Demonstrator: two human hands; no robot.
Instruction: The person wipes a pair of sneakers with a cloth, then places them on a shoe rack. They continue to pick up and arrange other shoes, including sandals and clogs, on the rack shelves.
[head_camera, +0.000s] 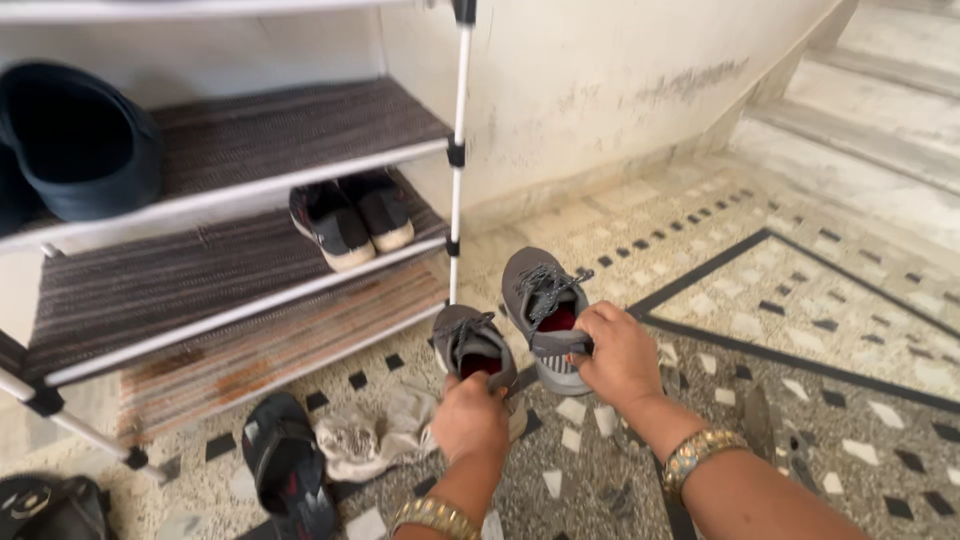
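Two grey shoes up off the floor, one per hand. Left hand (468, 415) clamped on the heel of the left grey shoe (470, 345), red lining showing, toe aimed at the rack. Right hand (620, 355) pinching the heel of the right grey shoe (540, 300), held a touch higher and just beside its twin. Gold bangles (700, 455) on both wrists. Below the left hand, a crumpled cloth (365, 435) on the tiled floor (800, 300), and beside that a black sandal (285, 460). Ahead, a shoe rack (457, 150) with striped shelves: a pair of black shoes (350, 215) on the middle shelf, a dark slipper (75, 140) on the shelf above. Stairs (860, 110) off to the right.
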